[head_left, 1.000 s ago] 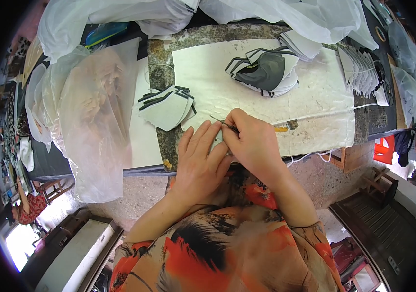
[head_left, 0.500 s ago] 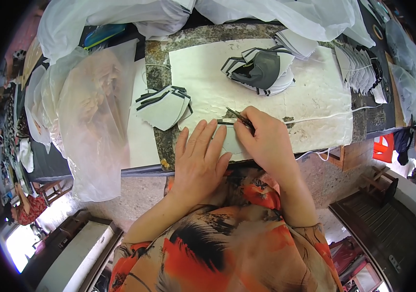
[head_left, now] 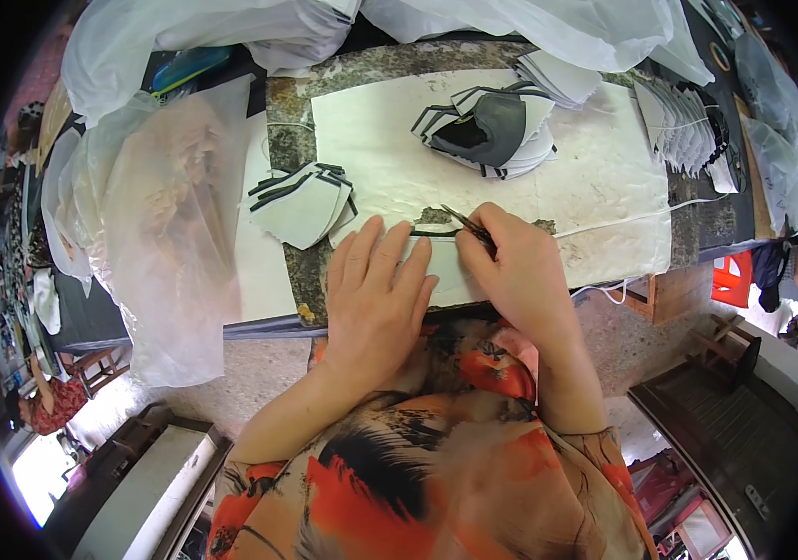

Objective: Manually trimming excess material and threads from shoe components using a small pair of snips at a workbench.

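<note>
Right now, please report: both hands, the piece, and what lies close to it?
Left hand flat, pressing the piece. Right hand pinching a thin tool at its dark edge. Cut stack just left, grey stack beyond; neither touches.

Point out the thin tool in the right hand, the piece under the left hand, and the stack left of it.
thin dark tool [head_left: 462, 221], head view, exposed shaft.
white piece [head_left: 444, 263], head view, bare middle.
white stack [head_left: 301, 205], head view, top piece.
</note>
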A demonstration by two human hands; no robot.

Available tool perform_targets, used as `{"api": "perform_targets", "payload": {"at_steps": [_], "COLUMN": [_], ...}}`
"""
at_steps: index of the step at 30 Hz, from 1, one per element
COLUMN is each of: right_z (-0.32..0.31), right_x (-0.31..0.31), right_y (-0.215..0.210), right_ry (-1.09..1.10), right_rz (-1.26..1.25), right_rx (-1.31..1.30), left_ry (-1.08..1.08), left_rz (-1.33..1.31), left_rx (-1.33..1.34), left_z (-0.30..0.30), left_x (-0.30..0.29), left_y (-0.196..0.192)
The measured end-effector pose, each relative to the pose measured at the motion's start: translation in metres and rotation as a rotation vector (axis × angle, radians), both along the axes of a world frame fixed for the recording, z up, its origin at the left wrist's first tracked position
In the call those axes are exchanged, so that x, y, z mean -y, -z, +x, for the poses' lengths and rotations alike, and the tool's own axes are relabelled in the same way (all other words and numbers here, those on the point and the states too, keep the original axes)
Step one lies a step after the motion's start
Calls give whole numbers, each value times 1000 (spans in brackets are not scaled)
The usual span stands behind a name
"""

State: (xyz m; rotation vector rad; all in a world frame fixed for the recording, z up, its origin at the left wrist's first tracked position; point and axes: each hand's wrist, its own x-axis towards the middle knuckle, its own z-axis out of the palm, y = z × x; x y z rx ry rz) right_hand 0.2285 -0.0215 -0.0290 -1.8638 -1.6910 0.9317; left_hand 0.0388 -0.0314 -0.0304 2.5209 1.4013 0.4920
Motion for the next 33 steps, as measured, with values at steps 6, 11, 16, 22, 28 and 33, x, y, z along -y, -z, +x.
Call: {"api": "perform_targets", "payload": {"at_steps": [6,11,16,22,28,33], "right_z": [12,16,17,18,19,19], "right_x": [2,1,-1,-2,-3,-4], "right_y": [-1,0,-1,0,4,4], "right_ry": [16,41,24,17,29,34], "right_rz": [-65,-71,-70,-49,12,-1], "right_rx": [-27,-41,-24,14,19,35], "left_ry": [60,93,122,150,170,157], "left_rz": [-62,-64,-29,-25,-121,-116], "left_rx": [109,60,23,-25,-79,-119], "left_z": [3,4,3,2,6,9], "left_x": [-5,-9,-9,-12,-14,-14], "left_y": [3,-1,0,-3,-11,-12]}}
